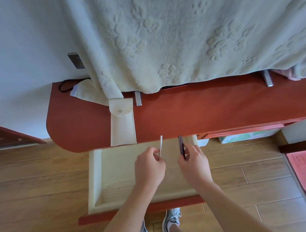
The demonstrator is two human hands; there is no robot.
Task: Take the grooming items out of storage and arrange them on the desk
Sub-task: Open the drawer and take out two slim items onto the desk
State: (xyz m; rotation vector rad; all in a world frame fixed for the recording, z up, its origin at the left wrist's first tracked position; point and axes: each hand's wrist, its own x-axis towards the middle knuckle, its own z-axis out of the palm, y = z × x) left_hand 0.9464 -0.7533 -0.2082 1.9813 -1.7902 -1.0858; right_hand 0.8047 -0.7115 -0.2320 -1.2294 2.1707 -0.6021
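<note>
Both held items are seen edge-on, so their kind cannot be told, and their lower ends are hidden among the fingers. A pale slim item [161, 146], flat and whitish, is pinched by the left hand [149, 168]. A dark slim item [181, 146], glossy and narrow, is pinched by the right hand [194, 164]. Both are pointed toward twelve o'clock above the open drawer [96, 175] of pale wood, just short of the desk [203, 112] edge. At ten o'clock from the hands, a cream fabric pouch [122, 125] with a round snap flap is laid on the smooth red-brown top. Whatever stands at twelve o'clock is covered by an embossed blanket [178, 31]; only two metal feet [138, 98] are shown.
</note>
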